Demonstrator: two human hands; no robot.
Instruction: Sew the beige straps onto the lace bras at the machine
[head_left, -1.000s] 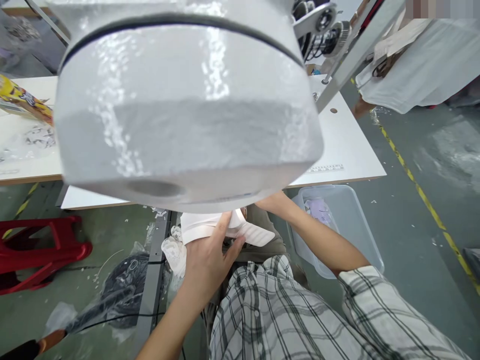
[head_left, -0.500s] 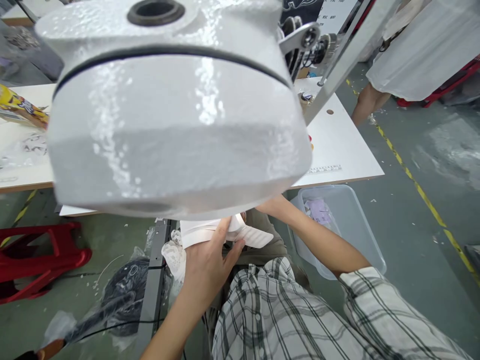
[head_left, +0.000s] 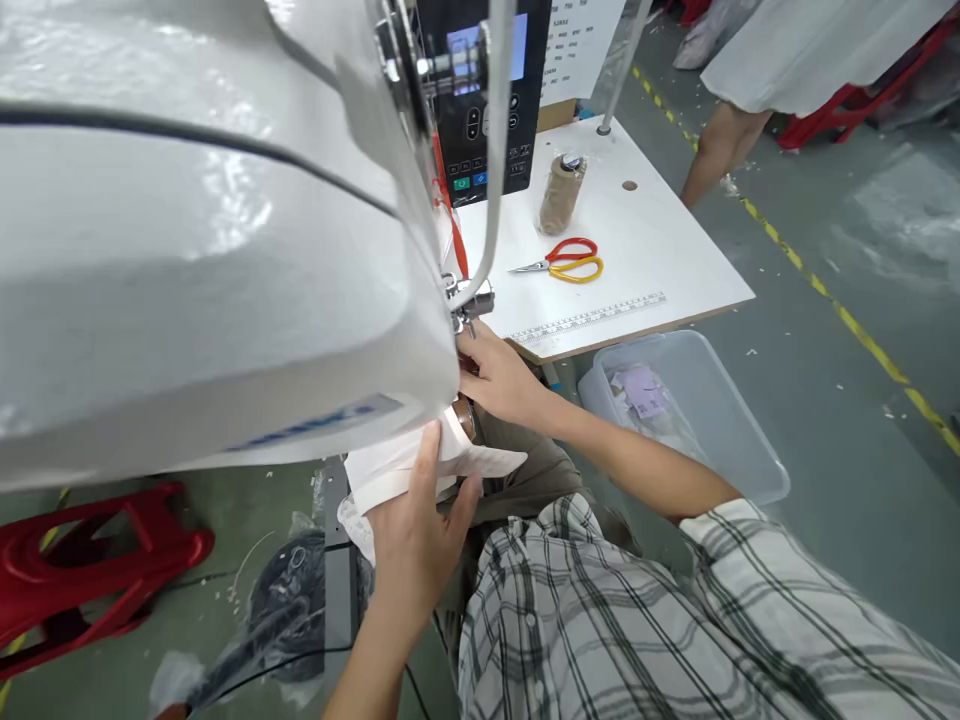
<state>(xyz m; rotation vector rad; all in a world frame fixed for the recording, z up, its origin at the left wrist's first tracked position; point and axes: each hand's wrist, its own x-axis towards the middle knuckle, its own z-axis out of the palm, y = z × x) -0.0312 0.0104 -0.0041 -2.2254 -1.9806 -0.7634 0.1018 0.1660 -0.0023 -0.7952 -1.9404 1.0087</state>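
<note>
Standing out at the far left is a red stool on the green floor, with a dark object in clear plastic to its right, beside a grey metal bar. Across the upper left spreads the glossy white machine head, blurred and partly cropped. Below it, white lace adjoins the pale cloth, which lies above the wearer's lap, partly under the head. The left hand grasps this cloth, index finger extended on top, thumb beside its projecting flap, remaining fingers largely concealed. The right hand reaches in from the opposite side, fingers bent near the metal fittings; their tips are hidden, so its grip cannot be determined. Behind stands a black control panel with a lit screen. On the white table rest, roughly in order, a transparent ruler, a wrapped brown thread cone and scissors with red and yellow handles. Beneath the table's near edge, a translucent bin contains a purple item. Farther right, a co-worker's bare limb shows below a white garment, near yellow-and-black floor tape.
</note>
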